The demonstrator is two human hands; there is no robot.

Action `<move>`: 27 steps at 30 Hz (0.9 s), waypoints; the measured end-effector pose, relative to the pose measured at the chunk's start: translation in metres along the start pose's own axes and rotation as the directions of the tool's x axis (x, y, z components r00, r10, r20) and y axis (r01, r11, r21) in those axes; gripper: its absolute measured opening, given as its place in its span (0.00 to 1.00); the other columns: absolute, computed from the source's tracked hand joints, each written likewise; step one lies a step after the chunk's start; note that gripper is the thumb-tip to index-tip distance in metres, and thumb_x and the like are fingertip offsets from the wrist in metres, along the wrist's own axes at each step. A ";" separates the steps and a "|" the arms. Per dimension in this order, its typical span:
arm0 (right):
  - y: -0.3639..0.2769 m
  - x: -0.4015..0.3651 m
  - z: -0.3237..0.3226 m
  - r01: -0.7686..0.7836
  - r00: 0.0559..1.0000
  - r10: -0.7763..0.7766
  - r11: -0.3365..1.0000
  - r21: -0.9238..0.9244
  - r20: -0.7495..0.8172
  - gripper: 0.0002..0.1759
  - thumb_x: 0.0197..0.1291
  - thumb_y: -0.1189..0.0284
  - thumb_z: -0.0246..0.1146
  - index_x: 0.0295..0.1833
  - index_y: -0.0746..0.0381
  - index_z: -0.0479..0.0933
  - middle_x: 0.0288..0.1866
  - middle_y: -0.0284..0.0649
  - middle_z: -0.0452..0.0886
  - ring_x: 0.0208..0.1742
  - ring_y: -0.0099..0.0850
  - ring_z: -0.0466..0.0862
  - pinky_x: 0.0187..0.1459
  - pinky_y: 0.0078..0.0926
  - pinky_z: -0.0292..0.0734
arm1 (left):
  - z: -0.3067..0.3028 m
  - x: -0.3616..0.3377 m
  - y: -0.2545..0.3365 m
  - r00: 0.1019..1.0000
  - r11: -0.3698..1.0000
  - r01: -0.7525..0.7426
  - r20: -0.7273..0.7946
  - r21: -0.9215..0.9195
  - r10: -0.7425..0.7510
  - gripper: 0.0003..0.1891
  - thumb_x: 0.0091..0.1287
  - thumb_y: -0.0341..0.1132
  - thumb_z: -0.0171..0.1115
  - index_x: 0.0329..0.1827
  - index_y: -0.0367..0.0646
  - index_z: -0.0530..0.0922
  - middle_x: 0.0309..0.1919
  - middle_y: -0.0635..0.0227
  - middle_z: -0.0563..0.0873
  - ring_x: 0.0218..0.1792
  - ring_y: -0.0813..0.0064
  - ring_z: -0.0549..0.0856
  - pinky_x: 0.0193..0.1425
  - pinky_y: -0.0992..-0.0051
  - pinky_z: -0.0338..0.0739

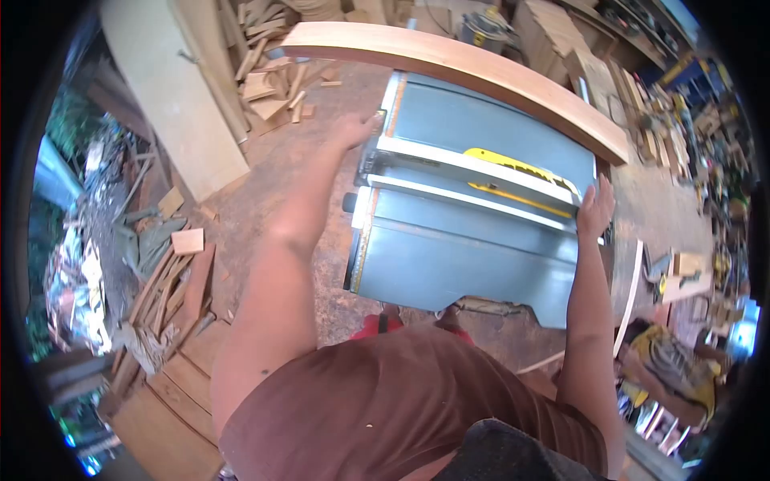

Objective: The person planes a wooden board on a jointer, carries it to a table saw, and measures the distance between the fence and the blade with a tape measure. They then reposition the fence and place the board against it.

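A table saw (465,260) with a blue-grey top stands before me. Across its top runs a pale metal rip fence (449,156), with a yellow insert (513,163) showing beside it. At the left end of the fence, my left hand (359,130) is closed on the dark end fitting. My right hand (595,210) is at the fence's right end, fingers bent over the table edge; its grip is partly hidden. Along the far side of the saw lies a long, thick wooden plank (457,60), apart from both hands.
Wood offcuts (269,92) are heaped at the back left near tall leaning boards (172,104). More scrap strips (172,293) lie at the left. A shop vacuum (485,32) stands behind the plank. Tools and wood pieces (690,264) crowd the right side.
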State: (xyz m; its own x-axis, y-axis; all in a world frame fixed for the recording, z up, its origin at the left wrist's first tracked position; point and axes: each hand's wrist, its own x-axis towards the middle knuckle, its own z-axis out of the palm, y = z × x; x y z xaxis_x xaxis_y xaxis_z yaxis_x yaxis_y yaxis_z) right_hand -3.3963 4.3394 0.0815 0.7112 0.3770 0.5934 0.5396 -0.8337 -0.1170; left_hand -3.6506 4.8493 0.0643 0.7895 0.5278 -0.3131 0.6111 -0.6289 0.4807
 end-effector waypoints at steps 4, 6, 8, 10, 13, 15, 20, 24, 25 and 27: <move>0.003 0.003 -0.001 0.004 1.000 -0.003 0.999 0.035 -0.016 0.25 0.63 0.63 0.59 0.64 0.59 0.71 0.62 0.46 0.75 0.65 0.45 0.72 0.65 0.43 0.63 | 0.015 -0.032 -0.023 0.994 0.811 0.014 0.097 -0.585 0.053 0.41 0.70 0.67 0.39 0.67 0.36 0.71 0.67 0.50 0.73 0.68 0.58 0.72 0.70 0.64 0.64; 0.001 0.003 -0.006 0.029 0.998 -0.027 0.999 0.040 -0.048 0.27 0.61 0.62 0.61 0.64 0.58 0.70 0.61 0.46 0.76 0.63 0.45 0.73 0.63 0.42 0.66 | 0.051 -0.007 -0.092 0.944 0.556 0.181 0.302 -0.811 0.133 0.41 0.72 0.67 0.34 0.76 0.42 0.58 0.75 0.56 0.61 0.76 0.61 0.58 0.76 0.60 0.51; 0.016 0.001 -0.016 0.037 0.998 -0.054 0.944 0.327 0.043 0.32 0.64 0.58 0.61 0.69 0.60 0.65 0.66 0.51 0.71 0.69 0.49 0.68 0.69 0.43 0.60 | 0.048 -0.072 -0.065 0.967 0.539 0.184 0.250 -0.822 0.051 0.42 0.72 0.68 0.30 0.75 0.42 0.59 0.72 0.61 0.67 0.73 0.65 0.63 0.75 0.62 0.54; 0.028 -0.021 -0.049 -0.145 0.989 0.138 0.855 0.497 0.050 0.34 0.65 0.59 0.61 0.71 0.63 0.62 0.69 0.53 0.68 0.71 0.49 0.65 0.70 0.41 0.59 | 0.096 -0.109 -0.108 0.966 0.589 0.177 0.254 -0.789 0.050 0.41 0.72 0.68 0.31 0.74 0.42 0.60 0.64 0.61 0.75 0.64 0.63 0.75 0.66 0.59 0.66; 0.045 -0.110 -0.111 -0.289 0.957 0.285 0.951 0.113 0.054 0.33 0.64 0.62 0.62 0.70 0.65 0.64 0.67 0.52 0.70 0.69 0.48 0.68 0.69 0.39 0.61 | 0.135 -0.194 -0.083 0.933 0.321 0.348 0.292 -0.881 -0.210 0.28 0.74 0.62 0.40 0.63 0.53 0.71 0.52 0.67 0.81 0.49 0.76 0.81 0.54 0.68 0.75; 0.061 -0.193 -0.130 -0.611 0.791 0.596 0.756 0.236 0.139 0.33 0.63 0.60 0.63 0.66 0.70 0.66 0.63 0.55 0.73 0.67 0.45 0.71 0.67 0.37 0.63 | 0.166 -0.220 -0.082 0.978 0.453 0.188 0.122 -0.872 -0.171 0.36 0.73 0.60 0.47 0.73 0.41 0.61 0.61 0.59 0.76 0.60 0.64 0.76 0.65 0.66 0.70; 0.023 -0.280 -0.131 -0.567 0.259 0.543 -0.584 0.581 0.799 0.37 0.68 0.53 0.58 0.73 0.64 0.57 0.68 0.46 0.68 0.66 0.40 0.70 0.63 0.45 0.67 | 0.137 -0.246 -0.024 0.872 0.256 0.486 0.443 -0.836 -0.211 0.39 0.71 0.64 0.46 0.70 0.37 0.65 0.64 0.58 0.75 0.62 0.67 0.77 0.66 0.66 0.71; 0.035 -0.265 -0.119 -0.558 0.240 0.543 -0.601 0.572 0.805 0.36 0.68 0.53 0.58 0.74 0.60 0.56 0.70 0.44 0.65 0.68 0.42 0.69 0.63 0.54 0.65 | 0.152 -0.248 -0.036 0.884 0.195 0.466 0.444 -0.863 -0.147 0.37 0.72 0.62 0.44 0.71 0.38 0.64 0.64 0.58 0.74 0.62 0.65 0.76 0.67 0.65 0.71; 0.043 -0.257 -0.126 -0.601 0.232 0.533 -0.579 0.551 0.814 0.35 0.69 0.54 0.58 0.73 0.59 0.57 0.70 0.44 0.66 0.68 0.41 0.69 0.63 0.54 0.66 | 0.157 -0.251 -0.030 0.884 0.203 0.466 0.442 -0.861 -0.153 0.37 0.72 0.62 0.44 0.71 0.38 0.64 0.64 0.58 0.74 0.62 0.65 0.76 0.67 0.65 0.71; 0.057 -0.253 -0.134 -0.644 0.201 0.520 -0.568 0.512 0.830 0.34 0.69 0.54 0.58 0.73 0.58 0.58 0.69 0.43 0.66 0.68 0.41 0.69 0.62 0.54 0.66 | 0.160 -0.274 -0.001 0.911 0.176 0.410 0.393 -0.895 -0.125 0.38 0.72 0.62 0.43 0.72 0.39 0.62 0.66 0.59 0.73 0.64 0.64 0.75 0.67 0.65 0.70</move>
State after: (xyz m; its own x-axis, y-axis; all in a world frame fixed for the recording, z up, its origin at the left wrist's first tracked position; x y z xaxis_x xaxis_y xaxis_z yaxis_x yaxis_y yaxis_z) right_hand -3.6056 4.1423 0.0318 0.7975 -0.0230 -0.6028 -0.5341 0.4377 -0.7233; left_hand -3.8586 4.6145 0.0187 0.6652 0.3347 -0.6674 0.3807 0.6169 0.6889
